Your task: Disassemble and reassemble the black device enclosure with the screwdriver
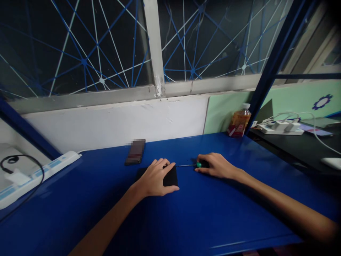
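Note:
A flat black rectangular object [171,176] lies on the blue table [170,220]; its exact kind I cannot make out. My left hand [157,177] grips it from above, with the thumb at its near right corner and the fingers over its far edge. To the right, my right hand [217,165] is closed around the handle of a screwdriver [199,164], green at the front and dark behind. The thin metal shaft points left, low over the tabletop. Its tip is at the right edge of the black object; whether they touch I cannot tell.
A phone [135,152] lies behind my left hand. On the left is a white power strip [64,160] with a black cable. A drink bottle [239,121] stands at the back right, beside a blue post [262,92]. Another power strip [281,128] sits on the dark neighbouring desk.

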`<state>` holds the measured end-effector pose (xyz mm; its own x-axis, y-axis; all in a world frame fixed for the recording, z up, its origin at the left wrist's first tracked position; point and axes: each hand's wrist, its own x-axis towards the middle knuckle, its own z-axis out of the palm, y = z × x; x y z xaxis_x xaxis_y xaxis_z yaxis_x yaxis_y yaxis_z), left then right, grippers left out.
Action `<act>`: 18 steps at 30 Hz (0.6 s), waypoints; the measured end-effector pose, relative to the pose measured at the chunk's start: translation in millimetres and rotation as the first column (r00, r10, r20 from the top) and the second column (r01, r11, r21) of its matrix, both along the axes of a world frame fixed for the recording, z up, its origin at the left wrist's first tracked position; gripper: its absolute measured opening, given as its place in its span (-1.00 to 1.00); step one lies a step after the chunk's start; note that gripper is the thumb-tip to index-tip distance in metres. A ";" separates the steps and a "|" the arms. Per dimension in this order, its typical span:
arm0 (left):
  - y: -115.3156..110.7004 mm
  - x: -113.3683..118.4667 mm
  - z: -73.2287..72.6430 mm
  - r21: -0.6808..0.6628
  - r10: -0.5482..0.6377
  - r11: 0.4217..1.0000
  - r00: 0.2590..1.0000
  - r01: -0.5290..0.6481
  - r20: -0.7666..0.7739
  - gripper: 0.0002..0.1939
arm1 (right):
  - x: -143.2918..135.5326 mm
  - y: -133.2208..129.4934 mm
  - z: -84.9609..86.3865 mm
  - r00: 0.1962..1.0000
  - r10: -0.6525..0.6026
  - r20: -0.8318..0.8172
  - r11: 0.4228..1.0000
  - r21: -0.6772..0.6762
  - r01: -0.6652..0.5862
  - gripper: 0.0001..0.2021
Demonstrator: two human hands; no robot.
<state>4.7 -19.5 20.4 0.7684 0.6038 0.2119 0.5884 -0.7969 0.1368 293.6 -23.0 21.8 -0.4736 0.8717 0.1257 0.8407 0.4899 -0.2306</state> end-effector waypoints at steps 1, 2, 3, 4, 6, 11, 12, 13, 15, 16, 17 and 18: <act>-0.7 0.5 1.1 0.001 -0.004 1.000 1.000 0.004 0.001 -0.23 | 0.5 0.2 0.4 1.000 -0.007 0.003 1.000 0.001 0.007 -0.68; -1.8 1.2 2.3 0.005 -0.009 1.000 1.000 0.009 0.003 -0.25 | 0.8 0.2 1.0 1.000 -0.013 0.004 1.000 0.004 0.013 -0.68; -3.0 2.0 3.6 0.013 -0.018 1.000 1.000 0.018 0.005 -0.28 | 0.9 0.0 1.9 1.000 -0.018 0.004 1.000 0.006 0.018 -0.68; -4.4 3.1 4.9 0.025 -0.031 0.999 0.999 0.031 0.006 -0.30 | 0.9 -0.4 2.9 1.000 -0.021 0.002 1.000 0.008 0.021 -0.68; -7.2 5.4 6.9 0.052 -0.065 0.997 0.998 0.065 -0.001 -0.34 | 0.7 -1.5 5.0 1.000 -0.025 -0.005 1.000 0.010 0.025 -0.69; -9.9 9.5 8.8 0.081 -0.123 0.989 0.991 0.127 -0.049 -0.29 | -0.5 -3.9 7.4 1.000 -0.013 -0.021 1.000 -0.003 0.013 -0.71; -9.9 9.9 8.8 0.083 -0.127 0.988 0.990 0.131 -0.052 -0.26 | -0.6 -4.0 7.1 1.000 -0.007 -0.023 1.000 -0.004 0.007 -0.71; -9.9 10.2 8.6 0.083 -0.129 0.988 0.990 0.133 -0.051 -0.24 | -0.8 -4.0 6.7 1.000 -0.002 -0.026 1.000 -0.002 0.002 -0.71; -10.1 10.7 8.1 0.080 -0.135 0.987 0.990 0.138 -0.041 -0.22 | -1.0 -3.7 5.7 1.000 0.007 -0.029 1.000 0.007 -0.007 -0.72; -10.4 11.0 7.7 0.081 -0.136 0.987 0.990 0.138 -0.031 -0.21 | -1.1 -3.5 5.4 1.000 0.009 -0.029 1.000 0.013 -0.009 -0.72; -10.6 11.2 7.3 0.081 -0.137 0.987 0.990 0.138 -0.023 -0.21 | -1.1 -3.3 5.3 1.000 0.010 -0.027 1.000 0.017 -0.010 -0.71; -10.9 11.5 6.9 0.080 -0.140 0.987 0.990 0.141 -0.018 -0.22 | -0.9 -3.2 5.4 1.000 0.009 -0.025 1.000 0.021 -0.008 -0.71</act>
<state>16.2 -30.4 27.3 0.8470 0.4714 0.2456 0.4715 -0.8797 0.0623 292.7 -26.2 27.2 -0.4774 0.8648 0.1557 0.8305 0.5020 -0.2415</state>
